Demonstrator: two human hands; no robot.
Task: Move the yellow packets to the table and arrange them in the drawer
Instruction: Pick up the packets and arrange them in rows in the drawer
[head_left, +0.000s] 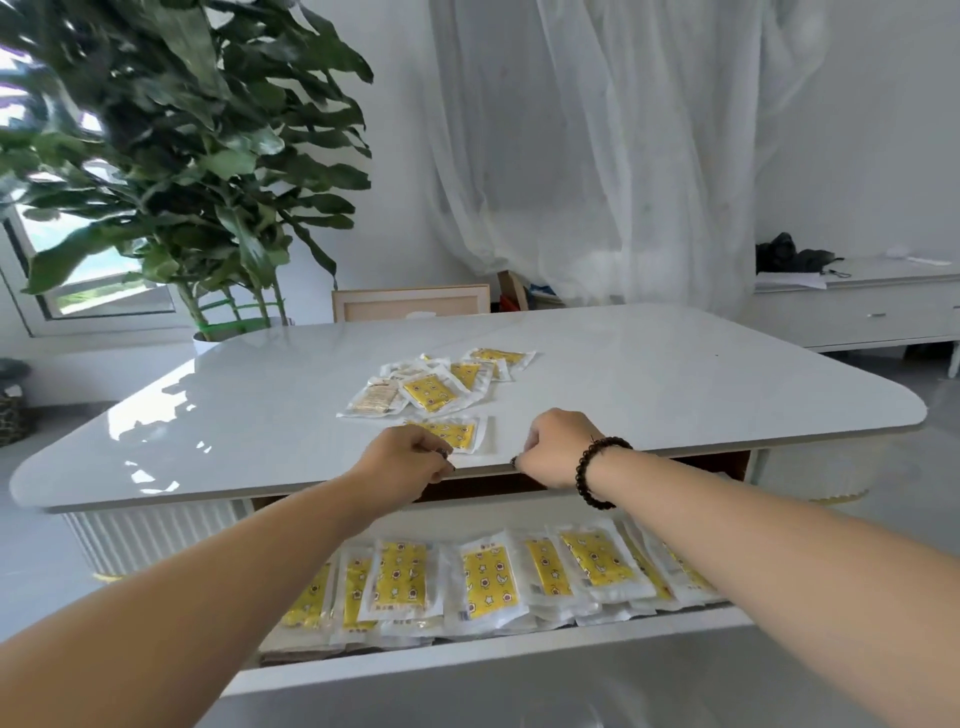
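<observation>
From the head camera I look down over a glossy white bench (649, 374) with an open drawer (467, 660) pulled out below its near edge. Both arms reach forward over the drawer. My left hand (400, 460) rests at the bench's near edge with its fingers curled under; they seem to touch the near edge of a single yellow packet (449, 432) lying flat there, but I cannot tell whether they actually pinch it. My right hand (558, 447), with a dark beaded bracelet (597, 470) on its wrist, sits just beside it at the same edge, fingers curled into a loose fist; what it holds, if anything, is hidden from me. Farther back on the bench, a loose heap of yellow packets (441, 384) lies overlapping, near the middle. Inside the drawer, a row of yellow packets (488, 577) stands side by side in clear wrappers, partly overlapping, filling most of its width. Behind the bench are a large leafy plant (171, 156) on the left, a sheer white curtain (597, 145), and a low white cabinet (857, 306) on the right.
</observation>
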